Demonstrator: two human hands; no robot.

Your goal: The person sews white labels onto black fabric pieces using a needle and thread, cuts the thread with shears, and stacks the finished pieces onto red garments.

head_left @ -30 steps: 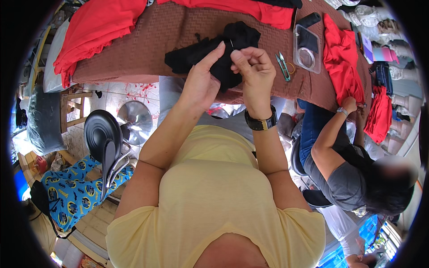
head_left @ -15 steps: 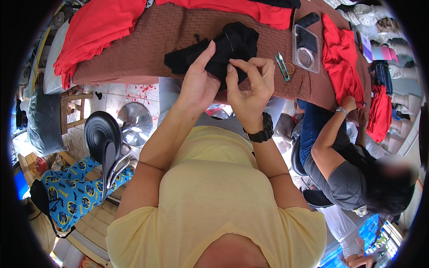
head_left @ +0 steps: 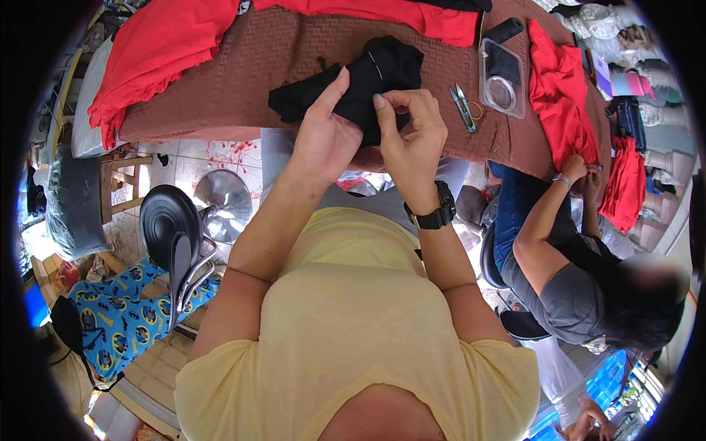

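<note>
A bunched piece of black cloth lies over the near edge of the brown-covered table. My left hand grips it from the left, thumb raised along its top and the other fingers hidden beneath. A thin, pale, needle-like sliver shows on the cloth's upper part. At the cloth's right side, my right hand has thumb and forefinger drawn together in a pinch, with the other fingers curled. Whatever sits between those fingertips is too small to make out. Thread snips with green handles rest to the right of this hand.
Right of the snips stands a clear plastic box holding a ring-shaped roll, with a black roll behind it. Red cloth covers the table's left and far parts. A co-worker handles a red garment at right. Black stool at lower left.
My right hand has turned slightly, its fingers curling closer to the thumb beside the black cloth. My left hand keeps its hold. The co-worker's hands have shifted on the red garment.
</note>
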